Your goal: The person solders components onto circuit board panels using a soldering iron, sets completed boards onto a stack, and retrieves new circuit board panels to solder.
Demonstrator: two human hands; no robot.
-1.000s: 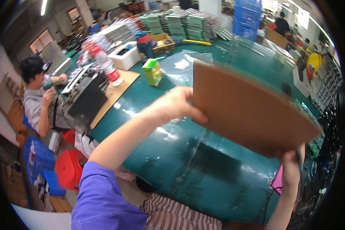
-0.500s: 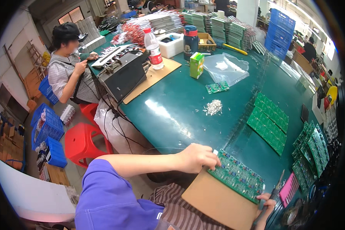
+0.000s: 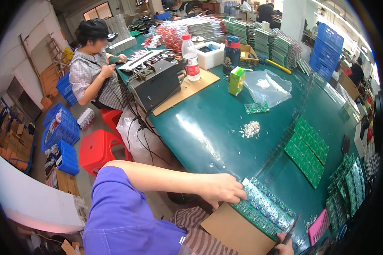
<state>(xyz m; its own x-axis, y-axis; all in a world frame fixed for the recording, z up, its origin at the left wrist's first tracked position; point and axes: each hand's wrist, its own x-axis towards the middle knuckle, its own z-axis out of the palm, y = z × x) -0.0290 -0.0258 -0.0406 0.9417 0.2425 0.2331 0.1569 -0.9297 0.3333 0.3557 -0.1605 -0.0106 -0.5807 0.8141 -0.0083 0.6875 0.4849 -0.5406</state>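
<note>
A green circuit board [image 3: 266,208] crowded with small parts lies tilted over a brown cardboard sheet [image 3: 236,229] at the table's near edge. My left hand [image 3: 223,190] pinches its upper left corner, where a small white piece [image 3: 245,182] shows. At the board's lower right end, my right hand [image 3: 285,246] is closed around a slim dark tool [image 3: 292,229] with a pointed tip. Its fingers touch the board's edge there; the lower part of this hand is cut off by the frame. Which kind of tool it is, I cannot make out.
Bare green panels [image 3: 307,148] lie to the right, near a pink rack [image 3: 318,227] and upright populated boards [image 3: 349,182]. Ahead are a pile of white bits [image 3: 251,129], a juice carton [image 3: 237,80], a flask [image 3: 232,55] and a bottle [image 3: 190,59]. A co-worker [image 3: 95,68] sits left.
The board has tipped and now catches the light. My right hand and the dark tool have come in over its right end. The whole view has shifted, moving the table rightward.
</note>
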